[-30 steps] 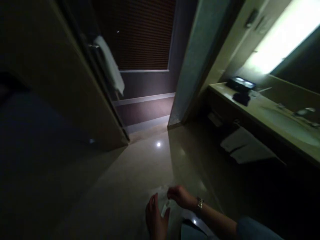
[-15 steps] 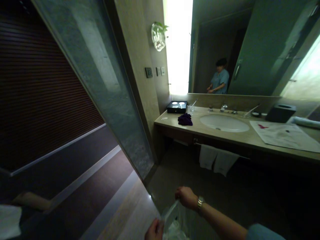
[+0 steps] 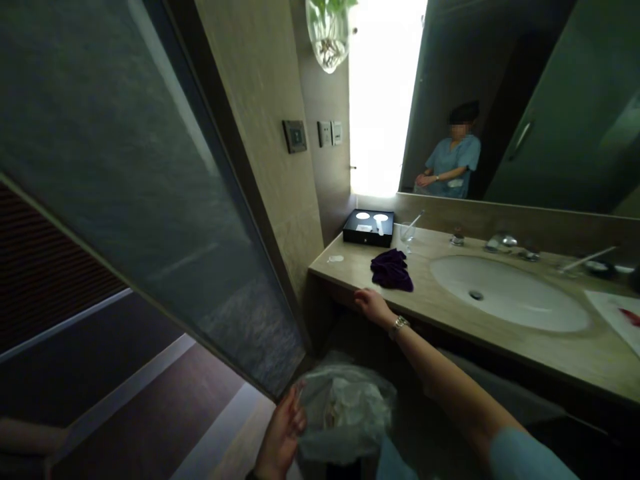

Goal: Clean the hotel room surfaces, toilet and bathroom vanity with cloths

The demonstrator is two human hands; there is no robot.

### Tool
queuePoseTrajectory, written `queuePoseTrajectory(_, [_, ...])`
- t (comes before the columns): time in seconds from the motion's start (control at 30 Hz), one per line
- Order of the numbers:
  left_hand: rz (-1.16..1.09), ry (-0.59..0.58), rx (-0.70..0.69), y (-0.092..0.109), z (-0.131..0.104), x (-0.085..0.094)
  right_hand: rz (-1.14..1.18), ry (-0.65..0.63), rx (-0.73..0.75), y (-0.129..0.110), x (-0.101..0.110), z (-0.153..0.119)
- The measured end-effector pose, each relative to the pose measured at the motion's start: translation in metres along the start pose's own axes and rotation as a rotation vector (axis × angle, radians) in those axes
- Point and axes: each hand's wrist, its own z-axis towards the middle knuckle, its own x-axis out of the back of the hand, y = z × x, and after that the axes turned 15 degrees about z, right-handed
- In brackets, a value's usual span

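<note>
While the clear plastic bag (image 3: 345, 443) sits just right of the left hand (image 3: 283, 427), whose fingers are clamped on its rim, its gaping mouth already shows crumpled whitish contents (image 3: 359, 403). Ahead and right of that grip, the right hand (image 3: 374, 307) is at the counter (image 3: 435, 300) edge, its grip unclear; just beyond, a purple cloth (image 3: 391, 270) and a white scrap (image 3: 335, 259) remain outside the bag.

Hands: 2, left hand (image 3: 283, 427) plus right hand (image 3: 374, 307). Clear plastic bag (image 3: 320, 440): 1. Purple cloth (image 3: 391, 270): 1. Black box (image 3: 367, 235): 1. Sink (image 3: 510, 297): 1. White sticks (image 3: 590, 259): 2. Wall plates (image 3: 295, 137): 3 (1 dark, 2 white). Wall vase (image 3: 329, 40): 1. Mirror (image 3: 560, 107): 1. Reflected person (image 3: 453, 163): 1.
</note>
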Motion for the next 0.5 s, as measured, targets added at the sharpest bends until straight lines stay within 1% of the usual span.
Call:
queuePoseTrajectory(0.07, [-0.090, -0.013, 0.011, 0.032, 0.027, -0.026, -0.025, 0.032, -0.019, 0.007, -0.003, 0.073])
queuePoseTrajectory(0.13, [-0.168, -0.015, 0.024, 0.062, 0.055, -0.049, -0.048, 0.031, -0.034, 0.013, -0.014, 0.144])
queuePoseTrajectory(0.17, [-0.201, -0.011, 0.028, 0.076, 0.068, -0.060, -0.059, 0.022, -0.043, 0.015, -0.022, 0.175])
queuePoseTrajectory(0.2, [-0.228, -0.002, 0.031, 0.090, 0.080, -0.070, -0.068, 0.011, -0.059, 0.018, -0.031, 0.202])
queuePoseTrajectory(0.23, [-0.244, 0.011, 0.033, 0.103, 0.092, -0.078, -0.072, -0.004, -0.082, 0.021, -0.041, 0.224])
queuePoseTrajectory(0.27, [-0.250, 0.025, 0.032, 0.116, 0.102, -0.085, -0.078, -0.031, -0.098, 0.024, -0.050, 0.239])
queuePoseTrajectory(0.3, [-0.248, 0.039, 0.028, 0.127, 0.111, -0.090, -0.089, -0.069, -0.089, 0.029, -0.058, 0.248])
queuePoseTrajectory(0.37, [-0.224, 0.062, 0.020, 0.146, 0.126, -0.095, -0.118, -0.155, 0.016, 0.039, -0.069, 0.249])
queuePoseTrajectory(0.43, [-0.190, 0.082, 0.019, 0.160, 0.137, -0.096, -0.126, -0.212, 0.178, 0.048, -0.071, 0.235])
queuePoseTrajectory(0.47, [-0.175, 0.099, 0.019, 0.165, 0.142, -0.097, -0.111, -0.217, 0.233, 0.052, -0.070, 0.226])
queuePoseTrajectory(0.5, [-0.155, 0.108, 0.018, 0.169, 0.145, -0.098, -0.083, -0.210, 0.253, 0.054, -0.069, 0.216])
